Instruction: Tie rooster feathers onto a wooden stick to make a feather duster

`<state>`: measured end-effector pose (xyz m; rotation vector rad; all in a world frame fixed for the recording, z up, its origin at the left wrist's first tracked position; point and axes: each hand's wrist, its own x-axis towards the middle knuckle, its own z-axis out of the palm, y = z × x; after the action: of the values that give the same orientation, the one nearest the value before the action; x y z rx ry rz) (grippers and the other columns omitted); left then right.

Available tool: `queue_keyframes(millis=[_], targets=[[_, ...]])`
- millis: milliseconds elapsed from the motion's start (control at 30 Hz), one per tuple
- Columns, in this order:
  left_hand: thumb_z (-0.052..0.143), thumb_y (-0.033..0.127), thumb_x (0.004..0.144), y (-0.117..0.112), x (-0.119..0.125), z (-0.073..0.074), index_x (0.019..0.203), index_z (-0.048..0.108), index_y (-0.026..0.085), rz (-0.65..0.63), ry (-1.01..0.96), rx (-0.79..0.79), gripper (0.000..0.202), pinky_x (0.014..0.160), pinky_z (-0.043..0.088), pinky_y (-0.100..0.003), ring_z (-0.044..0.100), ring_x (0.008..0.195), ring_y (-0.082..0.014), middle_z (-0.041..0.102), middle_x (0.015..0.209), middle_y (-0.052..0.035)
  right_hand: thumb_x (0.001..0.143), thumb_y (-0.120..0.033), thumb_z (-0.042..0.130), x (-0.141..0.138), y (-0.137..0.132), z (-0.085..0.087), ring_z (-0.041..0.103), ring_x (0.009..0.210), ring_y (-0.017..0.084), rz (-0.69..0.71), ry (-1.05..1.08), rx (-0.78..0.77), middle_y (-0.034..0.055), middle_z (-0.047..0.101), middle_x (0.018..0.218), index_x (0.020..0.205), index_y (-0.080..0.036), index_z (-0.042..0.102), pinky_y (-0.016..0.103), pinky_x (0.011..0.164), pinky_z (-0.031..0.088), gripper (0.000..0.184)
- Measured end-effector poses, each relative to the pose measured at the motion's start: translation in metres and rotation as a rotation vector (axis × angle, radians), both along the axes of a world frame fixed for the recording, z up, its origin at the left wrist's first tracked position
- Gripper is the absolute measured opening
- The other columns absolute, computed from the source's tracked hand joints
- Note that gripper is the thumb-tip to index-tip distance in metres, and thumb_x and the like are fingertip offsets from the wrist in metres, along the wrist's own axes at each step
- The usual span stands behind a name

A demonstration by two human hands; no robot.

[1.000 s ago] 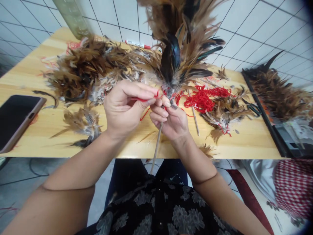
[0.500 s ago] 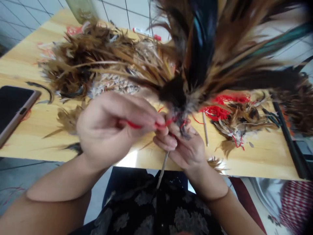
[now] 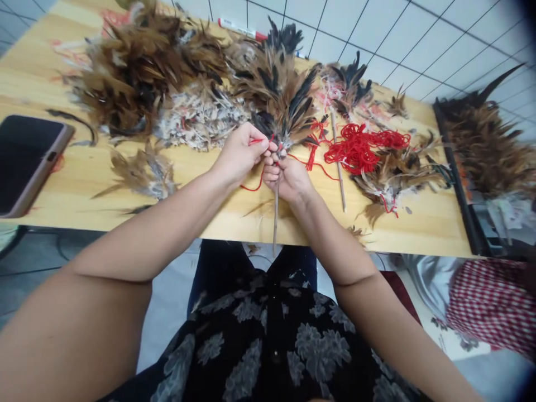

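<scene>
Bare hands at work with red string and brown feathers

A person in a black flowered shirt (image 3: 268, 346) leans in at a wooden table (image 3: 226, 218), both hands raised just to the left, as the worker sees it, of a tangle of red yarn (image 3: 355, 148). The thumb and fingertips of the left hand (image 3: 240, 153) pinch a length of red string (image 3: 252, 190). The fingers of the right hand (image 3: 291, 176) curl round a thin stick (image 3: 275, 218), just under a bunch of brown and black feathers (image 3: 293, 114) at its upper end. The bunch fans out to the left of the tangle and a little farther back, its base partly hidden by the fingers; from here I cannot tell whether the fingertips of the two hands touch. One strand runs from the hands toward the tangle

A second stick (image 3: 342, 192) lies along the tangle's left edge, and a loose clump of feathers (image 3: 412, 176) sits just beside it on the right. Farther right of the tangle, past a black bar (image 3: 454, 178), is a heap of long brown feathers (image 3: 489, 145). Well to its left spreads a big brown feather pile (image 3: 138, 67) with pale quills (image 3: 201, 114) showing; a phone (image 3: 29, 162) with a dark screen lies farthest left of the tangle. A red and white marker (image 3: 238, 28) rests behind the tangle, toward the left
</scene>
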<state>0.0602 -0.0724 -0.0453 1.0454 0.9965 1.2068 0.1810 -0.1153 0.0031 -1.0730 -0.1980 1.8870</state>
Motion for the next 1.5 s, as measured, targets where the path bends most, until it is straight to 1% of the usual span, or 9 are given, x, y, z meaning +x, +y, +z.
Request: queue_keyframes(millis=[267,433,700,867,1000,1100,1167,1267,1500], targets=[[0.086,-0.003,0.099,0.022,0.006,-0.022,0.091,0.056,0.023,-0.04,0.033,0.133,0.04,0.081,0.064,-0.028,0.072,0.073,-0.0142,0.07,0.077,0.0039,0.123,-0.007,0.034,-0.005,-0.005,0.007,0.028,0.041,-0.002,0.044,-0.081,-0.022,-0.0107,0.046,0.063,0.087,-0.018,0.047,0.007,0.043,0.019,0.04],[0.078,-0.009,0.092,0.028,0.002,-0.027,0.091,0.06,0.021,-0.057,0.053,0.14,0.035,0.085,0.065,-0.031,0.08,0.086,-0.0219,0.064,0.075,0.0036,0.12,-0.003,0.03,0.001,-0.005,0.01,0.029,0.042,-0.002,0.142,-0.199,-0.026,-0.0083,0.055,0.065,0.091,-0.019,0.05,0.005,0.044,0.021,0.038],[0.07,-0.022,0.082,0.024,0.003,-0.019,0.078,0.062,0.021,-0.116,0.227,0.163,0.043,0.078,0.058,-0.028,0.064,0.065,-0.0151,0.068,0.068,0.0043,0.124,-0.024,0.049,0.013,-0.012,0.013,0.061,0.05,0.012,0.34,-0.742,0.053,-0.0042,0.059,0.067,0.098,-0.024,0.054,0.017,0.049,0.042,0.026],[0.073,-0.018,0.079,0.023,-0.003,-0.015,0.077,0.064,0.023,-0.093,0.229,0.172,0.041,0.087,0.061,-0.031,0.069,0.074,-0.0195,0.067,0.071,0.0037,0.122,-0.027,0.051,0.021,-0.015,0.009,0.066,0.062,0.016,0.481,-1.02,0.232,-0.0005,0.063,0.074,0.097,-0.026,0.052,0.025,0.059,0.054,0.026],[0.076,-0.018,0.078,0.023,-0.006,-0.017,0.078,0.067,0.022,-0.092,0.202,0.199,0.041,0.097,0.063,-0.032,0.077,0.09,-0.0239,0.066,0.073,0.001,0.117,-0.031,0.061,0.038,-0.023,0.008,0.065,0.083,0.018,0.57,-1.365,0.467,0.0027,0.063,0.08,0.084,-0.023,0.056,0.033,0.088,0.059,0.035],[0.078,-0.016,0.082,0.021,-0.005,-0.017,0.081,0.067,0.021,-0.114,0.228,0.175,0.039,0.099,0.064,-0.031,0.076,0.087,-0.0221,0.067,0.072,0.0018,0.113,-0.031,0.065,0.05,-0.026,0.004,0.07,0.101,0.023,0.511,-1.56,0.555,0.0069,0.073,0.096,0.091,-0.02,0.069,0.041,0.109,0.058,0.025],[0.078,-0.013,0.086,0.02,-0.004,-0.015,0.084,0.066,0.02,-0.13,0.261,0.163,0.035,0.096,0.064,-0.03,0.074,0.082,-0.0198,0.068,0.072,0.003,0.112,-0.03,0.065,0.054,-0.022,-0.002,0.073,0.11,0.025,0.432,-1.597,0.638,0.0074,0.078,0.109,0.11,-0.02,0.077,0.043,0.113,0.058,0.016],[0.076,-0.009,0.091,0.017,-0.004,-0.011,0.085,0.066,0.021,-0.151,0.281,0.149,0.032,0.086,0.063,-0.029,0.072,0.073,-0.0181,0.07,0.073,0.0032,0.111,-0.028,0.066,0.056,-0.001,-0.015,0.075,0.109,0.024,0.354,-1.595,0.788,0.0045,0.079,0.11,0.133,-0.022,0.077,0.042,0.112,0.061,0.025],[0.083,-0.007,0.092,0.016,-0.007,-0.009,0.082,0.066,0.02,-0.129,0.204,0.116,0.034,0.071,0.06,-0.026,0.071,0.067,-0.017,0.069,0.07,0.0015,0.104,-0.022,0.072,0.055,0.045,-0.034,0.076,0.118,0.025,0.384,-1.536,0.957,0.0059,0.079,0.112,0.119,-0.019,0.081,0.044,0.115,0.061,0.018]])
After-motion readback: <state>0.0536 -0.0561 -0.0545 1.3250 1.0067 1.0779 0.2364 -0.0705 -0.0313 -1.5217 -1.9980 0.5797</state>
